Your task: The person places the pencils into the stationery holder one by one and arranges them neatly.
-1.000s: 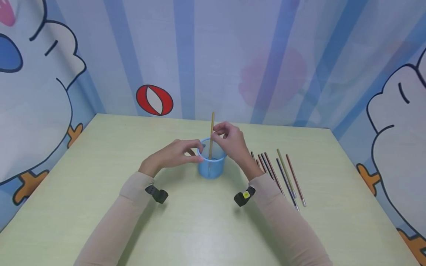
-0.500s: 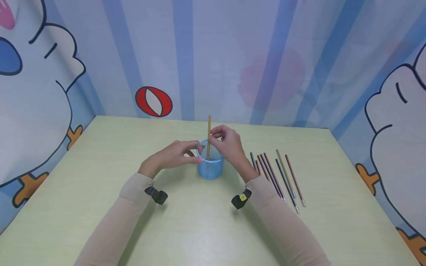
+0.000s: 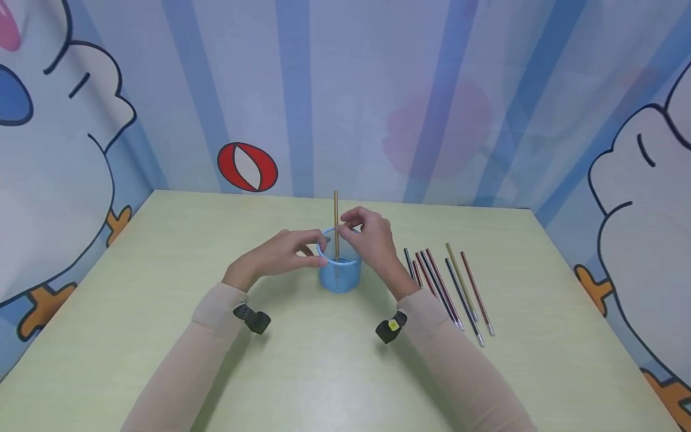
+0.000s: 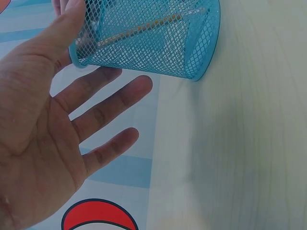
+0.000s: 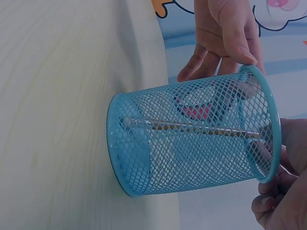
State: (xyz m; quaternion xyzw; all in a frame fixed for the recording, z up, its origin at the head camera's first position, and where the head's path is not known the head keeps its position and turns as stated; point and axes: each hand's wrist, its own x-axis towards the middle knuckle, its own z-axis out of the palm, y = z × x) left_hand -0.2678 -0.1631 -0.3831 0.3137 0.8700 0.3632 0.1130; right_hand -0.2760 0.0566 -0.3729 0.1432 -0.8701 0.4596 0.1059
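Observation:
A light-blue mesh pen cup (image 3: 340, 276) stands upright on the table. Inside it a gold pencil (image 3: 336, 210) stands nearly vertical; in the right wrist view its eraser end is at the cup's bottom. My left hand (image 3: 278, 252) pinches the cup's rim from the left, thumb and index finger at the edge. In the left wrist view the left hand's (image 4: 43, 124) other fingers are stretched out beside the mesh. My right hand (image 3: 372, 240) pinches the pencil just above the rim, with its fingertips partly hidden from view.
Several dark, red and gold pencils (image 3: 461, 282) lie loosely side by side on the table (image 3: 302, 366), right of the cup and partly behind the right forearm. A printed curtain (image 3: 345, 96) hangs along the back edge.
The gold pencil has sunk slightly and shifted left, and it now stands straighter. My right hand has moved left and down with it. The left hand keeps its place on the rim.

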